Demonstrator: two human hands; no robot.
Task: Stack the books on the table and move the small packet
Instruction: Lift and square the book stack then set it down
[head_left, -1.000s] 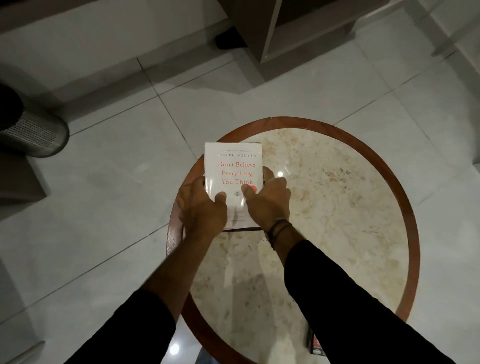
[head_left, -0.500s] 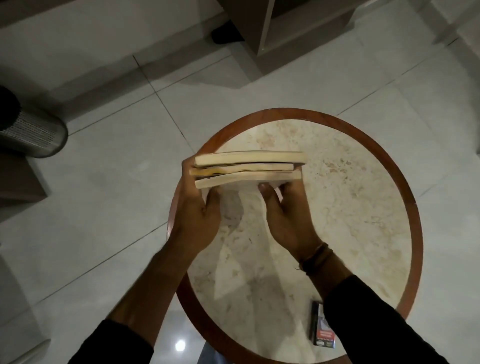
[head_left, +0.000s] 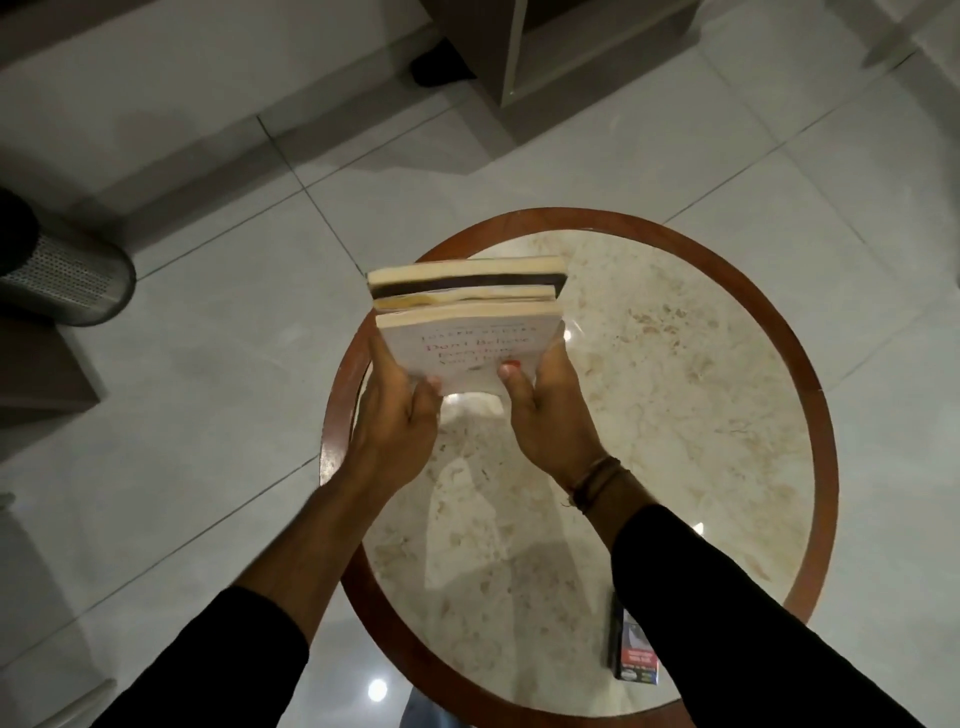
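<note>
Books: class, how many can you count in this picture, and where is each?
3, stacked and held tilted above the table by both hands: white book nearest, middle book, far book. Others could be hidden.

Dim indoor light, overhead source. Small glare spots on the glossy marble table top (head_left: 675, 415) beside the books (head_left: 467, 312) and on the floor tile (head_left: 377, 689). Soft arm shadows across the table. Book cover text motion-blurred, washed out. Wide-angle bending at edges; corners dark, grainy.
</note>
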